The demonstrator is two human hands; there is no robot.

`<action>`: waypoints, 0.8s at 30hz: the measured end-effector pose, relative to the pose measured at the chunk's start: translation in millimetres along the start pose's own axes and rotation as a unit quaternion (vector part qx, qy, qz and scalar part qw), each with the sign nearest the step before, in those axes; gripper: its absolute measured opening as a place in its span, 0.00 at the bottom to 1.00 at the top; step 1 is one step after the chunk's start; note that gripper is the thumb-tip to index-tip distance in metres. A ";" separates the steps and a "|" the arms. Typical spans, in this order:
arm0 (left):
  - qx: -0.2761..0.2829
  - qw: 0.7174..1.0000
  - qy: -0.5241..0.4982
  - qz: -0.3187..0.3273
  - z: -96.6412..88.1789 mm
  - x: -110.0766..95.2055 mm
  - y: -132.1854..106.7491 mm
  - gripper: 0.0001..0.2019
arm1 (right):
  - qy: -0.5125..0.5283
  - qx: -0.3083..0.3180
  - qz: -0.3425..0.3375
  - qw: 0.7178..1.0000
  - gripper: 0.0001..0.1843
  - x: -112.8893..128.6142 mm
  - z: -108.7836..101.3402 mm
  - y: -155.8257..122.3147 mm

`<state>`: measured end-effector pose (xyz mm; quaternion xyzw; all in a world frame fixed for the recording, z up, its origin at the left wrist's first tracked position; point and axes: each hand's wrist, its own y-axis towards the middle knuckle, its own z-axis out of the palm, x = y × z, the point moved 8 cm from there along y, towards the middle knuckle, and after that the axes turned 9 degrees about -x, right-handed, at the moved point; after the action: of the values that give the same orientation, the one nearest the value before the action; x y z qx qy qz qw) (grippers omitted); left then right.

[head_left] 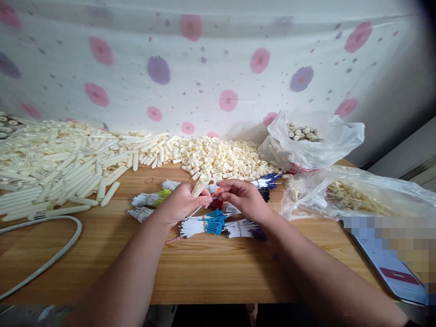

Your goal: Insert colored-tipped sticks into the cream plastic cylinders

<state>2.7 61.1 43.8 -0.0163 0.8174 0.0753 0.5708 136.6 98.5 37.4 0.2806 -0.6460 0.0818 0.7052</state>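
My left hand is closed round a cream plastic pen barrel part, its open end pointing up and away. Just to its right, the fingertips of my right hand pinch a thin pen refill with an orange tip. The refill's white shaft slants down to the left, passing by my left fingers. Below and behind both hands lie banded bundles of white refills, among them a light blue-ended bundle, a purple-ended bundle and a yellow-ended bundle. My hands partly cover several bundles.
Heaped cream tubes fill the left; short slotted cream pieces pile at the back. On the right are a plastic bag, a clear bag of cream parts and a phone-like slab. A white cable loops at left.
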 end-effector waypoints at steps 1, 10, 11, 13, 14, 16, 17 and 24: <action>0.005 1.000 -0.006 -0.002 0.6 0.6 0.0 0.07 | -0.001 -0.009 0.005 1.000 0.14 0.2 -0.8 -0.8; 0.050 0.998 -0.030 -0.001 11.7 6.4 1.4 0.10 | 0.012 -0.032 -0.005 0.999 0.08 11.7 3.5 -5.0; 0.050 0.998 -0.026 0.005 13.2 5.7 1.7 0.10 | -0.001 -0.036 -0.017 0.999 0.08 14.7 2.6 -4.8; 0.039 0.999 -0.015 0.032 15.1 1.4 2.7 0.08 | -0.070 -0.055 -0.063 0.994 0.06 27.1 -1.4 -5.8; 0.022 0.998 -0.010 0.054 14.6 -2.0 3.3 0.07 | -0.121 -0.071 -0.098 0.985 0.05 37.3 -4.5 -8.0; -0.036 0.993 0.011 0.110 9.4 -10.5 3.9 0.07 | -0.210 -0.119 -0.178 0.954 0.05 63.8 -13.2 -17.5; -0.067 0.988 0.028 0.139 6.0 -14.7 3.3 0.07 | -0.228 -0.151 -0.219 0.937 0.04 79.1 -18.8 -25.3; -0.079 0.961 0.055 0.257 7.2 -29.6 -6.4 0.04 | -0.219 -0.161 -0.421 0.866 0.13 152.0 -15.4 -81.0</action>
<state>20.4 54.0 68.4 0.1453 0.8158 0.2830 0.4829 211.8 1.5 159.3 0.4188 -0.6084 -0.3914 0.5489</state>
